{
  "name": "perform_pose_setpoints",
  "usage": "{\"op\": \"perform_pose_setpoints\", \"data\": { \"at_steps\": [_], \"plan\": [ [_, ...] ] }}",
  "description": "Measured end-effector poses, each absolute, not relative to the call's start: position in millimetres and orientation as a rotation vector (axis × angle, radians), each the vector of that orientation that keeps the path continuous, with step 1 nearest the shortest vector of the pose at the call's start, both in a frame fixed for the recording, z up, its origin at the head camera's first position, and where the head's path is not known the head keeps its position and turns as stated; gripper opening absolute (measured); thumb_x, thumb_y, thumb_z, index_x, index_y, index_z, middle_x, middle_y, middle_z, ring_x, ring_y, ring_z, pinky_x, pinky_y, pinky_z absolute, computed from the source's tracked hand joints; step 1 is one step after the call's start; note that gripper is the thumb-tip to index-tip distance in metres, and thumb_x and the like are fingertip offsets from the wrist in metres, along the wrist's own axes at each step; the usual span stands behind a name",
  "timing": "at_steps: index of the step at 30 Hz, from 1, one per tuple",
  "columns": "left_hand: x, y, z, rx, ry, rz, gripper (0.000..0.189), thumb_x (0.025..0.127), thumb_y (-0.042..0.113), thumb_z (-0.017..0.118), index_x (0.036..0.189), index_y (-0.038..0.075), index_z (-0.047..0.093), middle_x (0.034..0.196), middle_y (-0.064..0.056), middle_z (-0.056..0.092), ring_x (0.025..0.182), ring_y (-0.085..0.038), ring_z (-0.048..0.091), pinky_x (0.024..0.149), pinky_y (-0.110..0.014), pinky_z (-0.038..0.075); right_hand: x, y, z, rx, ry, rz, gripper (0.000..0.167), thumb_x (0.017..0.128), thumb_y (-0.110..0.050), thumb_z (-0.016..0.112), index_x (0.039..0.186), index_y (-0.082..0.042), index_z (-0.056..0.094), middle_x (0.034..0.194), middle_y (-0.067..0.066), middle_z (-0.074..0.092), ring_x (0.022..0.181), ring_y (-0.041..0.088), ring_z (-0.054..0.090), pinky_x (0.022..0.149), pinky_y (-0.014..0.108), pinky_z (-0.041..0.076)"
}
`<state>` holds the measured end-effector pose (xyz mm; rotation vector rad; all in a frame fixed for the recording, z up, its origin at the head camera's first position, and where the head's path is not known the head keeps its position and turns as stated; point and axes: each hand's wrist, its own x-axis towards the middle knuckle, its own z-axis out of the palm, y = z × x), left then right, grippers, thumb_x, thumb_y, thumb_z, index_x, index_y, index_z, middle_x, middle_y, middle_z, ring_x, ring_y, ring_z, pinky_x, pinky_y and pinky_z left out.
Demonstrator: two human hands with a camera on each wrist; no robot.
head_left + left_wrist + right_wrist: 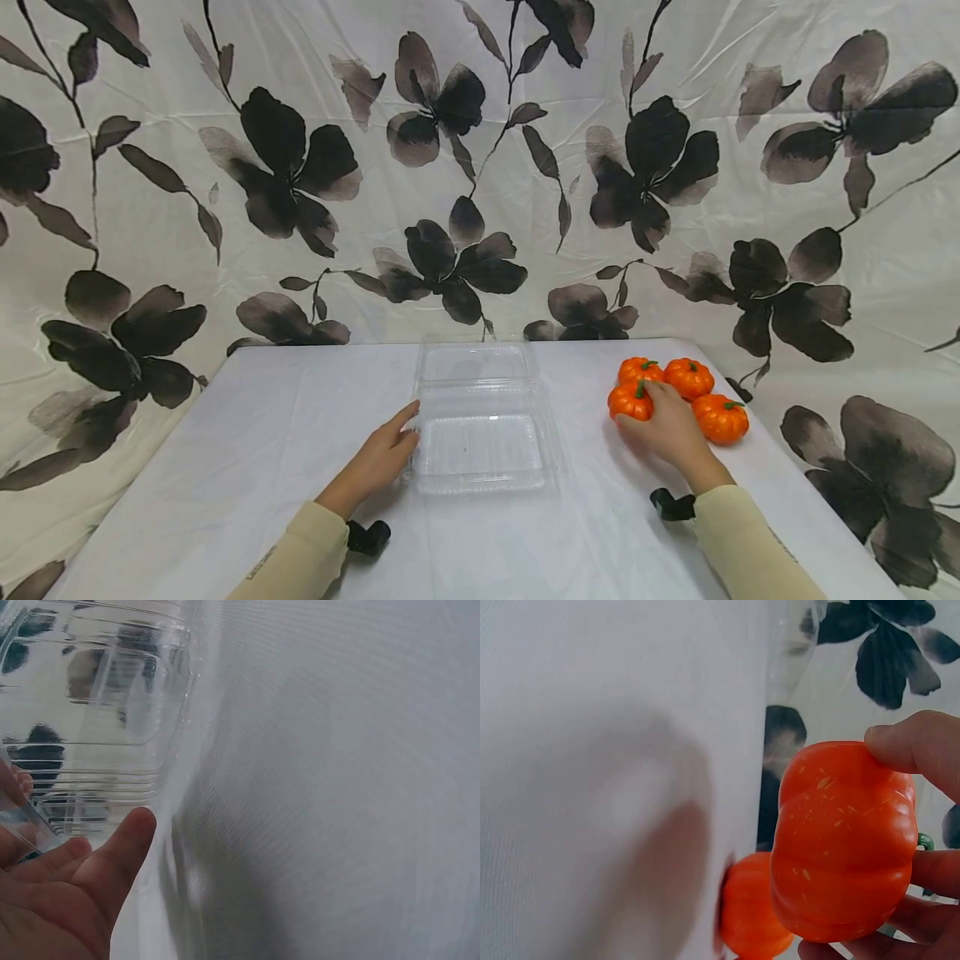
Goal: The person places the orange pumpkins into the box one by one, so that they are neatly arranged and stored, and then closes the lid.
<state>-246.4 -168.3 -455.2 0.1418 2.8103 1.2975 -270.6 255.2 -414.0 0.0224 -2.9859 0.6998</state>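
1. Nearest, two pale sleeves reached over the white worktop from 7 and 5 o'clock, with 12 pointing away from the person.
2. The left hand lay at 9 o'clock of a clear plastic box, thumb straight and fingers relaxed at its edge, grasping nothing that showed.
3. The box looked light, thin-walled and easily bent or skidded; its rim seemed the best place to steady it.
4. At 3 o'clock of the box, well apart from it, the right hand grasped a small orange pumpkin, thumb on one side and fingers on the other; the right wrist view suggested it was raised off the worktop.
5. That pumpkin looked light and stiff, probably hollow, with a glossy, somewhat slippery skin. Its ribbed sides appeared to offer the surest hold; the thin green stem seemed a poor one.
6. Around it were three more pumpkins, at about 3, 2 and 12 o'clock.
7. Farther off, the lid lay back at the box's 12 o'clock.
8. Behind everything hung a flowered cloth.
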Motion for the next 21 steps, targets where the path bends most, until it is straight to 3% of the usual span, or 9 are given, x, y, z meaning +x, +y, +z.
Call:
{"op": "perform_pose_setpoints", "data": {
  "at_steps": [21],
  "plan": [
    [-246,-169,-457,0.142,2.82,1.319,0.057,0.1,0.024,0.042,0.154,0.013,0.027,0.155,-0.013,0.037,0.133,-0.037,0.047,0.11,-0.056,0.036,-255,218,-399,0.195,-2.907,0.76,0.083,0.083,-0.046,0.07,0.145,0.001,0.039,0.147,0.026,0.037,0.13,0.049,0.04,0.105,0.066,0.035]
  ]
}}
